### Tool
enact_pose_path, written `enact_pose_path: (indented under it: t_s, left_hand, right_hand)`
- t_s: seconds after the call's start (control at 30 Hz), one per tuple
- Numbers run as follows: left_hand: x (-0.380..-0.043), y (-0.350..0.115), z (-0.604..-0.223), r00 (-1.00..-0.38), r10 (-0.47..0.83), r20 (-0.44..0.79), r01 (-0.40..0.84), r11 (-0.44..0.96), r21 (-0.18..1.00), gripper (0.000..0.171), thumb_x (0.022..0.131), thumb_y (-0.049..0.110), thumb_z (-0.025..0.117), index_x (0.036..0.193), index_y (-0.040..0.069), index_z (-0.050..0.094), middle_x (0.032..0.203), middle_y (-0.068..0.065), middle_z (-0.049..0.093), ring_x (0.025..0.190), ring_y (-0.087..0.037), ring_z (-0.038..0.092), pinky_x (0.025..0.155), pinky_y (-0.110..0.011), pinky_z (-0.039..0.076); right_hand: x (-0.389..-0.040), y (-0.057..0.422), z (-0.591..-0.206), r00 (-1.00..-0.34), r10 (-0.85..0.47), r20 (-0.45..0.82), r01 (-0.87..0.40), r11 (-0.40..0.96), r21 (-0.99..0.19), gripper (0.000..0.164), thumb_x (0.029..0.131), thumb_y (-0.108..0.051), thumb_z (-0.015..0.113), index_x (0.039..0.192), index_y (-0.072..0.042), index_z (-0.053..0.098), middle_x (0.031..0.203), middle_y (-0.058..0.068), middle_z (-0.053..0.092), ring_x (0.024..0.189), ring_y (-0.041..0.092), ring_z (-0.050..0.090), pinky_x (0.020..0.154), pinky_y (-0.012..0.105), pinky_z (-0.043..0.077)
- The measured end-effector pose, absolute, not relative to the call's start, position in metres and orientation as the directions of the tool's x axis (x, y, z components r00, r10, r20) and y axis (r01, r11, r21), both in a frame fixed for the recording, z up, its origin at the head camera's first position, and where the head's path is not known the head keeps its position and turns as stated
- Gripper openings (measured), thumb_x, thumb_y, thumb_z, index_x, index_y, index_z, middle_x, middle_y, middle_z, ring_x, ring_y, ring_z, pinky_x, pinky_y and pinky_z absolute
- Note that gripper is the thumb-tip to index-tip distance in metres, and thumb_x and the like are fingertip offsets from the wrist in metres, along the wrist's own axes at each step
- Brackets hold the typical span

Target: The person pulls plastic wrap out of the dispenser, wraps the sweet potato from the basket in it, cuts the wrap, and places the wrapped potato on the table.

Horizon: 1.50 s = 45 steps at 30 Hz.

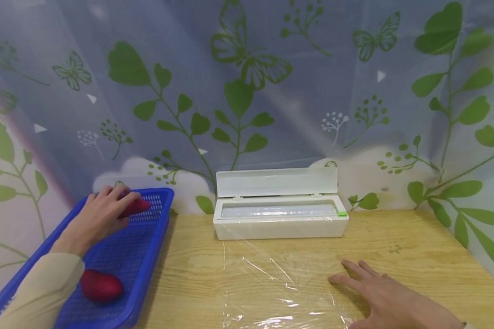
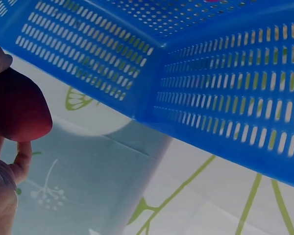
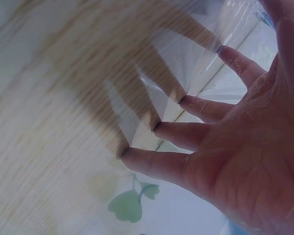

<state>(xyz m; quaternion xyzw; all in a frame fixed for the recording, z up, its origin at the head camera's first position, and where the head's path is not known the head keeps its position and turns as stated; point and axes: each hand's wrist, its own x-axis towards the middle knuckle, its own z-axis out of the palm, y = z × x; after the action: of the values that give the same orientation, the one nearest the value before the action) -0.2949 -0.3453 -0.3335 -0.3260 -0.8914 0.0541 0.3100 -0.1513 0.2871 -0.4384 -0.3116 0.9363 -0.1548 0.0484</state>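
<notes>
Fruit, dark red, smooth, oblong (image 1: pixel 138 207), is in the left hand (image 1: pixel 99 217): grip curled round it at the far end of the blue perforated plastic basket (image 1: pixel 149 267), worktop's (image 1: pixel 436 256) left edge. Can't tell if it's off the basket floor. Right hand (image 1: pixel 384 294): fingers spread wide at the right side of clear plastic film (image 1: pixel 275 292), drawn from the open white box (image 1: pixel 280 231) at the far edge. I'd lift clear of the rim, keep film flat, press lightly. No readable brand, label or writing.

From here I count two hands (image 1: pixel 91 220) (image 1: pixel 382 292), two red objects (image 1: pixel 137 207) (image 1: pixel 101 286), one basket (image 1: pixel 145 274), one box (image 1: pixel 280 230), one clear film (image 1: pixel 280 278).
</notes>
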Motion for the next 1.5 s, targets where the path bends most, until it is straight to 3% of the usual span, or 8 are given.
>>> enact_pose_path:
  t_s: [0.53, 1.07, 1.5]
  left_hand:
    - [-0.287, -0.315, -0.319, -0.551, 0.585, 0.595, 0.603, 0.772, -0.200, 0.067, 0.063, 0.006, 0.092, 0.123, 0.013, 0.062, 0.116, -0.018, 0.061, 0.099, -0.046, 0.059, 0.065, -0.063, 0.049]
    - [-0.278, -0.270, -0.308, -0.442, 0.603, 0.664, 0.680, 0.708, -0.191, 0.062, 0.065, 0.003, 0.090, 0.122, 0.008, 0.065, 0.117, -0.019, 0.063, 0.096, -0.043, 0.059, 0.077, -0.058, 0.053]
    - [-0.260, -0.241, -0.298, -0.433, 0.594, 0.677, 0.718, 0.682, -0.139, 0.062, 0.067, 0.002, 0.091, 0.123, 0.010, 0.065, 0.121, -0.016, 0.062, 0.103, -0.038, 0.059, 0.082, -0.052, 0.057]
  right_hand:
    - [-0.152, 0.286, -0.439, -0.800, -0.600, -0.001, -0.567, 0.757, -0.324, 0.083, 0.085, -0.062, 0.073, 0.153, -0.024, 0.044, 0.159, 0.032, 0.033, 0.132, 0.070, 0.038, 0.077, 0.081, 0.045]
    - [-0.153, 0.287, -0.440, -0.818, -0.573, -0.050, -0.524, 0.779, -0.344, 0.084, 0.086, -0.062, 0.072, 0.156, -0.027, 0.041, 0.162, 0.031, 0.029, 0.137, 0.069, 0.033, 0.081, 0.085, 0.040]
    - [-0.152, 0.287, -0.443, -0.802, -0.597, -0.029, -0.559, 0.766, -0.318, 0.083, 0.086, -0.059, 0.073, 0.155, -0.024, 0.042, 0.161, 0.033, 0.030, 0.133, 0.071, 0.035, 0.077, 0.085, 0.041]
